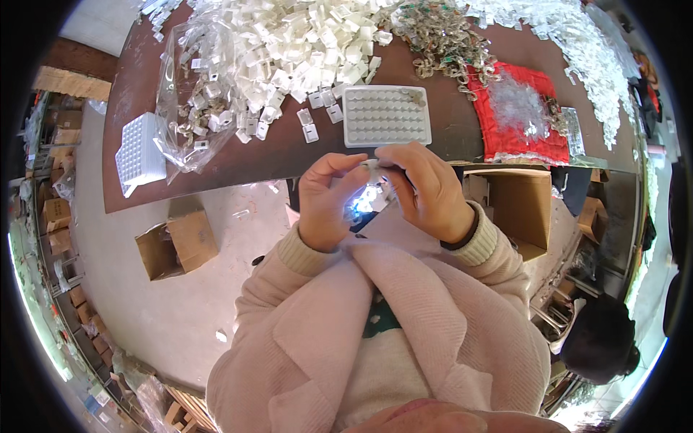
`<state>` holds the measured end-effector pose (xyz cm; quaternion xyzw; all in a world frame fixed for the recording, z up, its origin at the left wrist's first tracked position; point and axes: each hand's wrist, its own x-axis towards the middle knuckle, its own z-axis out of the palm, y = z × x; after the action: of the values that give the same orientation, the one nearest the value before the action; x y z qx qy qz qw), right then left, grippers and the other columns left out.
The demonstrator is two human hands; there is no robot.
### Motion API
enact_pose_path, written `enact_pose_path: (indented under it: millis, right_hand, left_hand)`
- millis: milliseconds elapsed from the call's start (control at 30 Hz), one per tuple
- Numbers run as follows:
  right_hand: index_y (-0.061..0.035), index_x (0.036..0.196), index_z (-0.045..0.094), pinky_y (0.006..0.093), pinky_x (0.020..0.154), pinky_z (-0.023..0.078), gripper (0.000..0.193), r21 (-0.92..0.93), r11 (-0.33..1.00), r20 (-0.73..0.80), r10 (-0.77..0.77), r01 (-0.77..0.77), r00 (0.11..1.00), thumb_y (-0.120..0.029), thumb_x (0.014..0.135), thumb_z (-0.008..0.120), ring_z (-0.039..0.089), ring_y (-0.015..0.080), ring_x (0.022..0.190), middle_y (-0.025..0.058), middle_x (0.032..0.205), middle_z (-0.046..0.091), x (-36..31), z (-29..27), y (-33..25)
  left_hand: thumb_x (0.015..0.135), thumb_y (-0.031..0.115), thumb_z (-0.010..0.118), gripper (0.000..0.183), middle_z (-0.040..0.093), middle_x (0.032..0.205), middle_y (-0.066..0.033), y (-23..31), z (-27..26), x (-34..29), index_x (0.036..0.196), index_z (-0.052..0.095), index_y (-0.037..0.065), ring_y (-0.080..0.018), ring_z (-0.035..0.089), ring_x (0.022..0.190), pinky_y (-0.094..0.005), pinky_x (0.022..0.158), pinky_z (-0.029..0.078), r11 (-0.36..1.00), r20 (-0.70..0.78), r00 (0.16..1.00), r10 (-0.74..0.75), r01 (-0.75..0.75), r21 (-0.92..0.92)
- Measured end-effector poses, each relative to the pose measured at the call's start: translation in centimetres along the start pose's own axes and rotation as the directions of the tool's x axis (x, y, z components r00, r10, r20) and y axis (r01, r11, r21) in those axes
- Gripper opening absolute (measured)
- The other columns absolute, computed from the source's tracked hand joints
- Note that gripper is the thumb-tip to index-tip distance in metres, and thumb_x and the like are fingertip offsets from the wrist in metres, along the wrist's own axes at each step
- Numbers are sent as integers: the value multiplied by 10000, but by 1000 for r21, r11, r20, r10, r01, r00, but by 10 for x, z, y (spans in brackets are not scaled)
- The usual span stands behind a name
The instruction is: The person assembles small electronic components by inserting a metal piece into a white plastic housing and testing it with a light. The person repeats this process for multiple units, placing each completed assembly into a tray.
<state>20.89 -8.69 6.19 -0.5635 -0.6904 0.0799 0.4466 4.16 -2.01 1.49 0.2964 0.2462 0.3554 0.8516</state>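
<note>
My left hand (323, 202) and my right hand (435, 193) meet just off the near table edge, fingers and thumbs pinched together. Between their fingertips is a small pale piece (372, 168), too small and partly covered to name. Below it, a bright bluish glow (367, 198) shows in the gap between the hands. Just beyond my fingers, a white tray (349, 136) with rows of small round wells lies on the brown table (238, 162). Something small rests in the tray's far right corner.
White plastic pieces (303, 43) are heaped at the back, beside a clear bag (177, 94). Tangled brownish strips (440, 36) lie right of them. A red cloth (498, 141) bears clear bits. Stacked white trays (141, 155) stand left. Cardboard boxes (193, 242) (530, 209) flank me below.
</note>
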Motion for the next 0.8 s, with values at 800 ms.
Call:
enact_pose_path:
  millis: [800]
  right_hand:
    - [-10, 1001, 644, 433, 722, 539, 333, -438, 614, -451, 482, -657, 751, -278, 844, 762, 694, 348, 815, 175, 904, 708, 2, -85, 176]
  left_hand:
    - [1032, 252, 503, 265, 550, 907, -62, 3, 0, 17, 1158, 566, 27, -59, 442, 600, -174, 444, 325, 980, -51, 987, -154, 145, -139]
